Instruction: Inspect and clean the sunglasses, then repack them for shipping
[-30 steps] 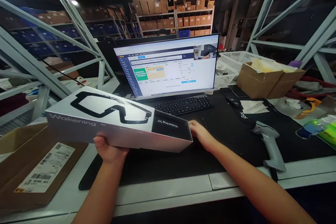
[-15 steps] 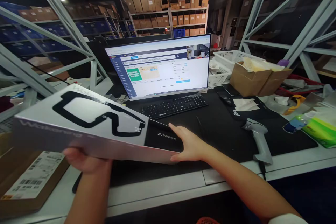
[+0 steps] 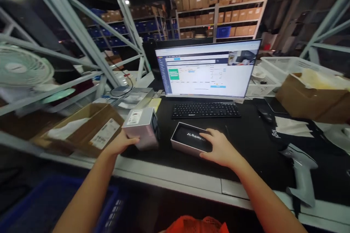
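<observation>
My left hand (image 3: 120,145) grips the end of a silver box sleeve (image 3: 142,126), which points away from me over the left part of the black desk mat (image 3: 246,145). A white label shows on the sleeve's top. My right hand (image 3: 218,149) lies on the near right end of a black inner box (image 3: 190,139) with white lettering and holds it down on the mat. The sleeve and the inner box are apart, with a small gap between them.
A lit monitor (image 3: 207,69) and a keyboard (image 3: 205,110) stand behind the boxes. A barcode scanner (image 3: 300,171) and a mouse (image 3: 265,115) lie to the right. An open carton (image 3: 84,131) sits left, a fan (image 3: 22,69) further left. A blue bin (image 3: 32,204) is below the desk edge.
The silver sleeve has come off the black inner box and moved left in my left hand. The inner box now lies on the mat under my right hand. The view has swung left.
</observation>
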{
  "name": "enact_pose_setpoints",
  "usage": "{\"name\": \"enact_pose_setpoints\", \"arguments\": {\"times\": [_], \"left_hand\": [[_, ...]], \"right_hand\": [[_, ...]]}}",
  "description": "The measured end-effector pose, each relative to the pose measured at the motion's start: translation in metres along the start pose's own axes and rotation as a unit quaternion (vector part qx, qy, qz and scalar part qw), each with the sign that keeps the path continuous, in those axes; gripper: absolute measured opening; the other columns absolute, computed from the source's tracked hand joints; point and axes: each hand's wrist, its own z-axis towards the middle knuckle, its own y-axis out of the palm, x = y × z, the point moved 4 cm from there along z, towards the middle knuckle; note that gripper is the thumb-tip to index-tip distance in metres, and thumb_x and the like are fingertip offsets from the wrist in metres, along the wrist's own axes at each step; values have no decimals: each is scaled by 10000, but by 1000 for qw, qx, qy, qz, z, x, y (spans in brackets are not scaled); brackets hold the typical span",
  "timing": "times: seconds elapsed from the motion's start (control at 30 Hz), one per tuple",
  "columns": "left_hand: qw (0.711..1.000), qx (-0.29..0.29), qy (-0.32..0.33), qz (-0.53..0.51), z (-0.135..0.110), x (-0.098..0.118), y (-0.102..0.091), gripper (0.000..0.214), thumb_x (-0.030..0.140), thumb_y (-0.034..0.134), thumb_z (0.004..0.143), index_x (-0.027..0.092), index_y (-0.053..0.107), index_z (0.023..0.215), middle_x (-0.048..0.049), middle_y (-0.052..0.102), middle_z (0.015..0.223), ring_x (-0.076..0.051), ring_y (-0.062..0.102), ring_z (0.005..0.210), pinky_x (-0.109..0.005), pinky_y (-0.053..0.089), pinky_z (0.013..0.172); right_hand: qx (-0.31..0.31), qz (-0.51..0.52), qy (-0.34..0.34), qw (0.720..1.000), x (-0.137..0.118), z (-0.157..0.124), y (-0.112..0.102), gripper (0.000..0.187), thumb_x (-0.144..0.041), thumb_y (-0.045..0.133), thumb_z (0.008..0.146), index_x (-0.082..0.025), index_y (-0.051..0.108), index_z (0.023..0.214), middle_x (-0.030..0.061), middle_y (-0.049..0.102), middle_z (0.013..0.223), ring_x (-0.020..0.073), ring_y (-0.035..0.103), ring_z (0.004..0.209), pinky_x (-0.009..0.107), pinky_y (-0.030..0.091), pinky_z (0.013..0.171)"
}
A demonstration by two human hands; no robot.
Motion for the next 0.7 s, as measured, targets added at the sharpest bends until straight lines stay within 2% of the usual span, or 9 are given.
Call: {"name": "enact_pose_setpoints", "arguments": {"times": [0.13,0.23,0.33,0.4,0.43,0.47,0.53,0.6,0.7], "left_hand": [[993,-54,-94,38,-1,-13,-11,705,283,968,312,168,711,958,-190,738,1033,-398,659,1084,-519,559,901],[996,-20,-81,40,-4,-5,-16,653,291,942,386,164,693,976,-181,720,1096,-362,661,1077,-496,542,942],[983,147,93,57,-27,15,-9,525,344,842,610,182,632,1064,-148,641,1244,-300,596,1212,-461,458,1068],[911,289,278,95,-60,31,10,395,323,773,704,199,606,1039,-119,591,1278,-288,538,1284,-487,394,1125],[870,322,353,120,-77,38,26,335,305,750,727,208,603,1012,-104,581,1267,-293,518,1303,-512,366,1144],[848,310,403,148,-91,43,47,289,290,733,744,218,606,994,-90,585,1244,-303,512,1308,-538,353,1150],[865,153,424,221,-103,51,100,222,252,690,789,240,633,1003,-75,613,1201,-316,520,1302,-564,370,1134],[872,-92,385,288,-103,55,158,206,216,655,838,254,674,1040,-82,630,1240,-319,491,1343,-544,398,1122],[812,-362,325,324,-93,56,224,192,311,655,889,259,732,1057,-95,541,1441,-347,333,1469,-553,341,1170]], "right_hand": [[-16,9,-16,1000,2,0,2,709,-482,784,750,-253,600,1395,138,390,1568,394,316,1459,605,289,1171],[-23,-2,3,1000,7,-5,-1,837,-498,788,742,-282,485,1492,119,216,1658,418,255,1490,627,293,1159],[-60,4,81,995,19,-12,-4,1076,-488,835,683,-324,278,1589,148,89,1681,481,401,1395,652,402,1051],[-94,33,108,989,24,-16,-6,1156,-482,847,670,-327,191,1609,167,157,1667,458,495,1328,612,449,1017],[-106,54,107,987,26,-17,-8,1152,-492,839,682,-319,179,1611,162,212,1655,433,503,1330,583,450,1034],[-111,77,103,985,28,-17,-12,1121,-510,819,708,-311,186,1611,148,265,1642,405,490,1352,555,435,1064],[-98,120,100,983,35,-15,-23,994,-555,744,786,-303,235,1601,119,365,1604,349,470,1385,507,400,1115],[-51,127,125,983,47,-12,-42,834,-569,628,884,-287,283,1587,107,490,1525,294,528,1339,449,422,1100],[6,15,238,971,73,-10,-70,631,-577,442,982,-178,491,1469,138,685,1257,260,667,1114,386,511,959]]}}
